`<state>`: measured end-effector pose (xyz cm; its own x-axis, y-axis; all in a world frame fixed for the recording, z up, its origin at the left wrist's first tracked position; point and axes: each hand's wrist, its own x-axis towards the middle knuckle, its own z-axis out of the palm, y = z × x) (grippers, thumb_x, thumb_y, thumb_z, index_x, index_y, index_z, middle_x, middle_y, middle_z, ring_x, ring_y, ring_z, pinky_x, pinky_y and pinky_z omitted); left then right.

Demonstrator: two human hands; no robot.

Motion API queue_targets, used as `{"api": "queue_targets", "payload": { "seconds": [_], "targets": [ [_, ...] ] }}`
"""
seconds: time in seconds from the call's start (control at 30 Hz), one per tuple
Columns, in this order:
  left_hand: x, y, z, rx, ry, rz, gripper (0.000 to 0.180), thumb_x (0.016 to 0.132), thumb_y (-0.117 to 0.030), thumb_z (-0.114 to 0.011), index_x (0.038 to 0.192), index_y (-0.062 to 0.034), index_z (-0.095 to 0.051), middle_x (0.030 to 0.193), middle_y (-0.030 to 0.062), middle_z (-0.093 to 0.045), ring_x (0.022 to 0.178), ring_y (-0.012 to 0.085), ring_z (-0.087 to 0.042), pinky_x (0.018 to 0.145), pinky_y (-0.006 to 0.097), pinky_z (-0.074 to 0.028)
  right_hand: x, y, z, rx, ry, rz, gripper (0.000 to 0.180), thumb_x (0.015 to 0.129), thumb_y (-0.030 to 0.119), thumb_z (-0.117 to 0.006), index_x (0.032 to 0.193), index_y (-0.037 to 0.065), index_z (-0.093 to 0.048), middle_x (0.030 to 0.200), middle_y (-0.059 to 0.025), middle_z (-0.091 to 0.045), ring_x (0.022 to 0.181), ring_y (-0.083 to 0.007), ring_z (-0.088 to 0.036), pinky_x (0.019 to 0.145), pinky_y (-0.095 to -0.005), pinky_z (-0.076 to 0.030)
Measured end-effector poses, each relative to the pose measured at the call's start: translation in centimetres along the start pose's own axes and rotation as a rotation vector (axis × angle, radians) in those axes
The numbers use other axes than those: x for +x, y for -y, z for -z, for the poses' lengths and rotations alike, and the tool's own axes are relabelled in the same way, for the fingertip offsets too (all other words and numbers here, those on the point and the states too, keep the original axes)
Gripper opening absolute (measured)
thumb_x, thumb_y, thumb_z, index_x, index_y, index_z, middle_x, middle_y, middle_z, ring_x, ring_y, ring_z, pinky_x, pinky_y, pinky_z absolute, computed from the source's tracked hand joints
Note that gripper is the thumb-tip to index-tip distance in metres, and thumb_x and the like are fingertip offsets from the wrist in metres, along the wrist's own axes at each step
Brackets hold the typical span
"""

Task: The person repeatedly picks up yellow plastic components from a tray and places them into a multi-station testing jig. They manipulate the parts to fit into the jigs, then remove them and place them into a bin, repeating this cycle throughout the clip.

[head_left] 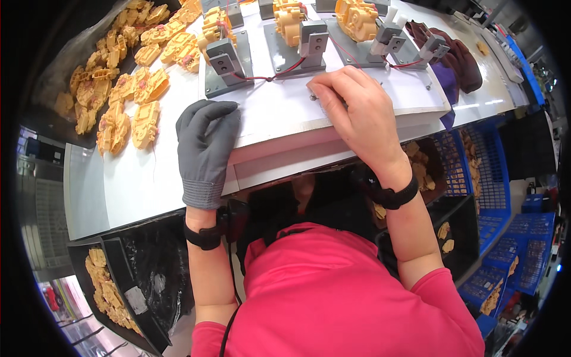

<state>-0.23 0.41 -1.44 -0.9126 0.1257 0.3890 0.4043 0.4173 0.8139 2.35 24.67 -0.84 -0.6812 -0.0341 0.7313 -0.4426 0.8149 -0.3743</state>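
My left hand (205, 140), in a grey glove, rests palm down on the white raised board (279, 116) at its front left edge, fingers curled, holding nothing that I can see. My bare right hand (357, 116) lies on the same board further right, fingertips pinched at a small metal part (313, 96) on the surface. Just beyond both hands stand grey metal fixtures (223, 59) linked by red wires, with yellow plastic moulded parts (289, 21) clamped in them.
A pile of yellow moulded parts (128, 77) covers the table's left side. Dark trays with more yellow parts (110, 291) sit below at left, and blue baskets (493, 178) stand at right. A dark red cloth (455, 56) lies at the far right of the table.
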Motion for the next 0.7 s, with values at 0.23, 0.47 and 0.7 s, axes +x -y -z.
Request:
{"api": "queue_targets", "payload": {
  "seconds": [0.23,0.47,0.7],
  "targets": [
    [0.48,0.14,0.06,-0.025,-0.009,0.011,0.020,0.090,-0.014,-0.072,0.107,-0.0052,-0.072,0.113,0.0090,-0.063,0.114,0.0235,-0.056,0.100,0.035,-0.047,0.43,-0.40,0.23,0.016,0.012,0.025,0.009,0.090,0.018,-0.068,0.090,0.010,-0.071,0.084,-0.0060,-0.066,0.082,-0.0289,-0.063,0.074,-0.0406,-0.050],
    [0.53,0.39,0.14,-0.048,0.040,-0.001,0.022,0.090,-0.014,-0.071,0.109,-0.0034,-0.071,0.113,0.0088,-0.062,0.115,0.0214,-0.056,0.099,0.034,-0.049,0.09,-0.49,0.08,0.034,0.013,-0.008,0.012,0.092,0.021,-0.067,0.090,0.010,-0.072,0.085,-0.0051,-0.068,0.085,-0.0284,-0.065,0.077,-0.0404,-0.051],
    [0.28,0.39,0.14,-0.040,0.050,-0.009,0.024,0.095,-0.013,-0.068,0.114,0.0005,-0.067,0.117,0.0051,-0.060,0.109,0.0137,-0.058,0.095,0.029,-0.048,0.05,-0.50,0.13,0.016,0.031,-0.008,0.011,0.092,0.020,-0.067,0.089,0.010,-0.071,0.084,-0.0045,-0.067,0.083,-0.0277,-0.065,0.076,-0.0397,-0.051]
  ]
}}
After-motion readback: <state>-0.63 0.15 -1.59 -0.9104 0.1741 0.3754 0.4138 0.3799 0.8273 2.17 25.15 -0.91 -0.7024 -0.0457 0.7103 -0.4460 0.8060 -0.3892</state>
